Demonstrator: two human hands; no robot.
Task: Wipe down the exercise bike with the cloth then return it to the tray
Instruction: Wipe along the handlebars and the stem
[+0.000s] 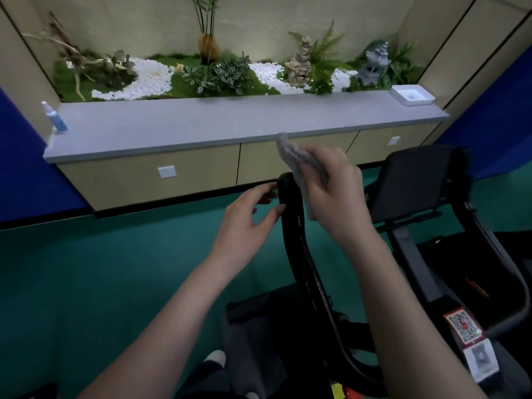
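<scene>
Gripping a crumpled grey cloth [299, 165] in the right hand [336, 194], fingers and thumb curling round it, one end sticking up above the knuckles and the other hanging down below the palm. Holding that cloth just to the right of the upper end of a black handlebar [288, 185] on the exercise bike [311, 298]; seeming to brush the bar's side, though blurring too much to tell contact. Reaching in with the left hand [247, 223] from the bar's other side, fingers loosely spread and holding nothing, fingertips lying right at the bar's left edge. Facing the bike's dark screen [414, 180] just right of the right hand. Standing over a green floor [129, 254] below both hands. Looking past the hands at a long grey desk [201, 122], with a white tray [412, 95] sitting well beyond and to the right of the right hand, at the desk's far end, and a blue spray bottle [54, 116] standing far to the left of the left hand, at the opposite end.
</scene>
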